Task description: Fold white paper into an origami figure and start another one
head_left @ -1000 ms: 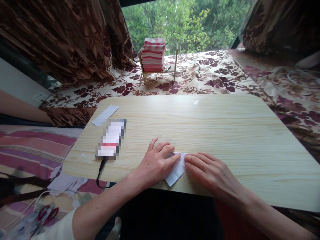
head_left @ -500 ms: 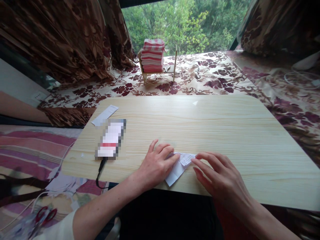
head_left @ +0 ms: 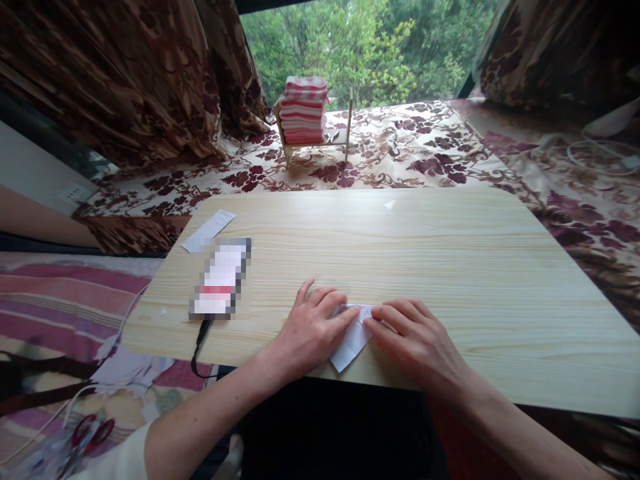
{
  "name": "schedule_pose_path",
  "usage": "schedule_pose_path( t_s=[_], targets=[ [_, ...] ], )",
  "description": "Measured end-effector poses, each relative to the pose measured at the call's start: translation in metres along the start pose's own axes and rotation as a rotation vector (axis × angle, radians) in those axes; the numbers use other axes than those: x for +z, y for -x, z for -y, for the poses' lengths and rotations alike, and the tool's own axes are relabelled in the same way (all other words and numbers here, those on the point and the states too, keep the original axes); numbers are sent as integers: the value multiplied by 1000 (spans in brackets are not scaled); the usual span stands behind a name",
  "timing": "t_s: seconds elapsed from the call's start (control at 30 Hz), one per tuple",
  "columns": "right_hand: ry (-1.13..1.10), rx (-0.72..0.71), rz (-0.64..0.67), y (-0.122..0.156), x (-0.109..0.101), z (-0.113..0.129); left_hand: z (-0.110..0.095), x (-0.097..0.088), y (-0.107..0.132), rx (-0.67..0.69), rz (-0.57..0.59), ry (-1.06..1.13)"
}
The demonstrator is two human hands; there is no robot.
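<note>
A small folded piece of white paper lies near the front edge of the wooden table, with a flap folded over at its upper right. My left hand holds the paper's left side against the tabletop, its thumb across the sheet and the little finger raised. On the right side, my right hand has its fingertips on the folded flap, the fingers bent and close together. Both hands cover parts of the paper, so its full outline is hidden.
A blurred-out phone with a black cable lies left on the table. Behind it is a paper strip. Red-handled scissors lie low at left. Folded pink-and-white cloths sit on a small stand at the window.
My right hand has moved left onto the paper, and its fingers now cover the printed flap. My left hand has stayed in place on the sheet.
</note>
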State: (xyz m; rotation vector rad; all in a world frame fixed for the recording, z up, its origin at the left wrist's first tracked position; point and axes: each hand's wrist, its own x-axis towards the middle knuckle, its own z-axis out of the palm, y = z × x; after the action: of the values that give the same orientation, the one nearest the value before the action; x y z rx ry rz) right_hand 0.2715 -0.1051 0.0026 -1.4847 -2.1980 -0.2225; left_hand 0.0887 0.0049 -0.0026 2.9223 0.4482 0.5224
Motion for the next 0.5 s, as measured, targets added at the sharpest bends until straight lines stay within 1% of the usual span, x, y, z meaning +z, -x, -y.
schedule_pose_path(
  t_s=[0.2,0.33,0.5],
  targets=[
    [4,-42,25,0,-4,-5,1,0,0,5,-4,8],
    [-1,-21,41,2,-2,-4,0,1,0,-5,-11,7],
    [18,6,23,4,0,0,0,0,0,-3,-10,7]
  ],
)
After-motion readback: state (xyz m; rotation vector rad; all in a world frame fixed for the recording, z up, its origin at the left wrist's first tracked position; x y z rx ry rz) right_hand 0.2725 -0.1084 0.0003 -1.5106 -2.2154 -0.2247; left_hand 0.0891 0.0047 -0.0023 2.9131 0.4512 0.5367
